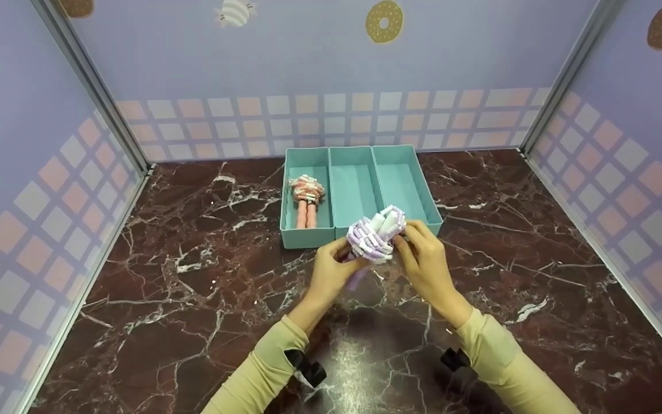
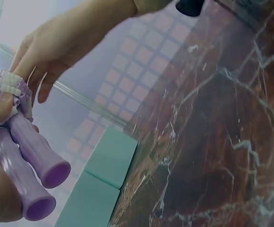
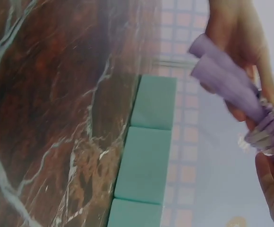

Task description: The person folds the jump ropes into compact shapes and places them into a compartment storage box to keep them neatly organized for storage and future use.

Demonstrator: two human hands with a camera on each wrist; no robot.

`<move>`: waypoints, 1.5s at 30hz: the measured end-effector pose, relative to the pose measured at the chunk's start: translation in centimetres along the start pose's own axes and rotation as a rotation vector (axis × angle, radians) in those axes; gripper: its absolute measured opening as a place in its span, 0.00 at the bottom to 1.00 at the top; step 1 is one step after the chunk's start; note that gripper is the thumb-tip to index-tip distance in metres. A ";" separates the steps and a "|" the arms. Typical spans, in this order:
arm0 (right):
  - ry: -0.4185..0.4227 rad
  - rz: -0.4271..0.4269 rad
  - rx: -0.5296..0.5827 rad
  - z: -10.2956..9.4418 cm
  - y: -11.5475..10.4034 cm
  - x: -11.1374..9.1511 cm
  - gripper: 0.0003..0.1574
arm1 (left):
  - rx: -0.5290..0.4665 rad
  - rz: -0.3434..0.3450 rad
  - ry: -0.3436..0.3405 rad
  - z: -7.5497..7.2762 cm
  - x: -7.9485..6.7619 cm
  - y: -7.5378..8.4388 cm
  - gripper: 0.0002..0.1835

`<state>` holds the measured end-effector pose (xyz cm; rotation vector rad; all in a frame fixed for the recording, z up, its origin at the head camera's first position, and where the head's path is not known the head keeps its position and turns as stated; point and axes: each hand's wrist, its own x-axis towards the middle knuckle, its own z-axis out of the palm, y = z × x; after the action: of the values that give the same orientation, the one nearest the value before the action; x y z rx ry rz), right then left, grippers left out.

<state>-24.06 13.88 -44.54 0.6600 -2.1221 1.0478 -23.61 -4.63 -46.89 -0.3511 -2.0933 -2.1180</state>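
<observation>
A purple-and-white beaded jump rope [image 1: 370, 240], wound into a bundle, is held above the table in front of the box. My left hand [image 1: 331, 273] grips it near the base of its two purple handles, the thumb pressing on the beads in the left wrist view. Side by side, the hollow handles [image 2: 35, 151] stick out below the bundle. At the bundle's other side my right hand [image 1: 423, 259] pinches the beaded strand; its fingertips are partly hidden behind the beads. A pink-and-white beaded jump rope [image 1: 308, 192] with pink handles lies in the box's left compartment.
A teal box [image 1: 308, 238] with three compartments stands on the dark red marbled table [image 1: 204, 322], near the back wall. Lilac panels [image 1: 319, 63] with a checked band enclose the table at the back and both sides.
</observation>
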 end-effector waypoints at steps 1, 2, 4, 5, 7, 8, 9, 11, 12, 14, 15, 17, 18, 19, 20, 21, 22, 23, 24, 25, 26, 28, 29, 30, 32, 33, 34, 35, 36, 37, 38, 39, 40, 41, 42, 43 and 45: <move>0.013 0.013 0.014 -0.1 -0.1 0.0 0.06 | 0.014 0.015 0.008 0.0 0.0 0.0 0.22; 0.031 0.030 0.032 -0.1 -0.2 0.0 0.06 | 0.031 0.029 0.015 0.1 0.0 -0.1 0.21; 0.082 0.074 0.080 -0.2 -0.4 -0.1 0.04 | 0.068 0.048 0.029 0.2 0.0 -0.1 0.20; 0.105 0.104 0.108 -0.3 -0.4 -0.1 0.04 | 0.093 0.057 0.035 0.3 0.0 0.0 0.20; 0.146 0.163 0.156 -0.3 -0.4 -0.2 0.04 | 0.153 0.075 0.050 0.4 0.0 0.0 0.19; 0.160 0.188 0.172 -0.3 -0.4 -0.3 0.04 | 0.191 0.088 0.061 0.5 -0.1 -0.1 0.19; 0.165 0.208 0.181 -0.3 -0.4 -0.4 0.03 | 0.228 0.103 0.075 0.5 -0.1 -0.1 0.19; 0.145 0.246 0.197 -0.3 -0.6 -0.6 0.03 | 0.294 0.138 0.113 0.5 -0.2 -0.2 0.19; 0.128 0.268 0.212 -0.4 -0.7 -0.7 0.03 | 0.320 0.158 0.133 0.5 -0.2 -0.2 0.18; 0.090 0.326 0.250 -0.4 -0.9 -0.8 0.05 | 0.362 0.201 0.167 0.5 -0.2 -0.2 0.18; 0.076 0.362 0.274 -0.4 -1.0 -0.8 0.06 | 0.379 0.222 0.178 0.5 -0.2 -0.2 0.18; 0.070 0.440 0.326 -0.3 -1.0 -0.6 0.09 | 0.419 0.267 0.191 0.5 -0.2 -0.3 0.17; 0.076 0.476 0.348 -0.3 -1.0 -0.6 0.10 | 0.445 0.289 0.194 0.5 -0.2 -0.3 0.17; 0.083 0.511 0.373 -0.2 -0.9 -0.5 0.10 | 0.469 0.309 0.197 0.6 -0.2 -0.3 0.17; 0.092 0.543 0.397 -0.2 -0.9 -0.4 0.11 | 0.494 0.327 0.201 0.6 -0.2 -0.3 0.18; 0.098 0.567 0.415 -0.2 -0.9 -0.4 0.11 | 0.515 0.344 0.204 0.6 -0.2 -0.4 0.18; 0.101 0.586 0.435 -0.2 -0.9 -0.3 0.10 | 0.535 0.359 0.209 0.6 -0.3 -0.4 0.18; 0.099 0.602 0.456 -0.2 -0.9 -0.3 0.09 | 0.555 0.372 0.216 0.5 -0.3 -0.4 0.18; 0.089 0.612 0.468 -0.3 -0.9 -0.2 0.08 | 0.572 0.383 0.222 0.5 -0.3 -0.4 0.18; 0.079 0.618 0.477 -0.3 -0.8 -0.2 0.07 | 0.595 0.395 0.228 0.5 -0.3 -0.4 0.17; 0.067 0.620 0.479 -0.4 -0.8 -0.2 0.06 | 0.616 0.406 0.234 0.5 -0.4 -0.4 0.17; 0.038 0.618 0.471 -0.6 -0.6 -0.1 0.03 | 0.663 0.426 0.237 0.5 -0.5 -0.4 0.18; 0.023 0.613 0.460 -0.6 -0.5 0.0 0.03 | 0.686 0.436 0.236 0.5 -0.6 -0.4 0.18; 0.009 0.609 0.445 -0.7 -0.4 0.1 0.04 | 0.705 0.445 0.235 0.6 -0.7 -0.4 0.19; -0.009 0.605 0.409 -0.9 -0.2 0.2 0.07 | 0.727 0.455 0.234 0.6 -0.8 -0.3 0.20; -0.014 0.601 0.383 -1.0 -0.2 0.2 0.08 | 0.732 0.457 0.233 0.6 -0.9 -0.3 0.20; -0.017 0.596 0.350 -1.0 -0.3 0.2 0.10 | 0.734 0.455 0.231 0.6 -0.9 -0.3 0.20; -0.017 0.585 0.316 -1.1 -0.3 0.3 0.10 | 0.731 0.451 0.229 0.6 -0.9 -0.3 0.20; -0.017 0.574 0.285 -1.2 -0.5 0.3 0.11 | 0.725 0.443 0.227 0.6 -0.9 -0.3 0.20; -0.017 0.559 0.252 -1.2 -0.6 0.3 0.11 | 0.715 0.433 0.223 0.6 -0.8 -0.3 0.20; -0.018 0.541 0.223 -1.3 -0.8 0.3 0.11 | 0.703 0.424 0.217 0.6 -0.8 -0.3 0.20; -0.019 0.517 0.198 -1.4 -0.9 0.3 0.11 | 0.684 0.412 0.208 0.6 -0.8 -0.3 0.19; -0.020 0.493 0.180 -1.5 -1.1 0.4 0.10 | 0.660 0.401 0.200 0.5 -0.7 -0.3 0.19; -0.022 0.469 0.171 -1.6 -1.1 0.4 0.08 | 0.632 0.385 0.191 0.5 -0.7 -0.3 0.18; -0.023 0.448 0.169 -1.6 -1.1 0.4 0.08 | 0.600 0.368 0.181 0.5 -0.6 -0.3 0.18; -0.022 0.431 0.174 -1.7 -1.1 0.3 0.09 | 0.567 0.348 0.171 0.5 -0.6 -0.2 0.18; -0.014 0.417 0.220 -1.7 -0.8 0.2 0.12 | 0.500 0.301 0.149 0.5 -0.5 -0.2 0.18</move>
<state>-23.08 14.78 -43.21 0.3260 -2.2294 1.5207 -23.16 -4.18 -47.22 -0.3957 -2.2179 -1.3580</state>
